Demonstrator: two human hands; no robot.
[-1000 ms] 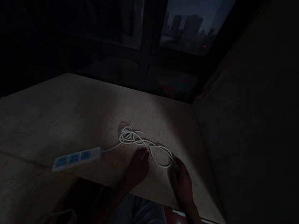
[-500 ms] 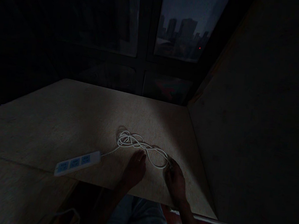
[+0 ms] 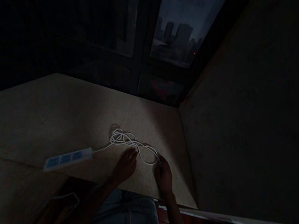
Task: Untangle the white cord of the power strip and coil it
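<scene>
A white power strip (image 3: 68, 159) with blue socket faces lies at an angle on the pale tabletop, left of my hands. Its white cord (image 3: 121, 137) runs right into a loose, tangled bundle of loops. At the right end of the bundle, my right hand (image 3: 163, 176) is closed on the cord near its end; the fingers hide most of what they grip. My left hand (image 3: 125, 165), with a ring on one finger, rests on the table just below the loops. Its fingers reach forward near the cord and hold nothing that I can see.
The room is very dim. A dark-framed window (image 3: 174, 35) with buildings outside stands behind the tabletop (image 3: 85, 104). A plain wall (image 3: 243, 137) bounds the right side. Another thin white cord (image 3: 72, 195) hangs below the table's front edge at lower left.
The view has shifted, so the table, cord and hands all sit further left in the picture. My hands stay in nearly the same places beside the cord.
</scene>
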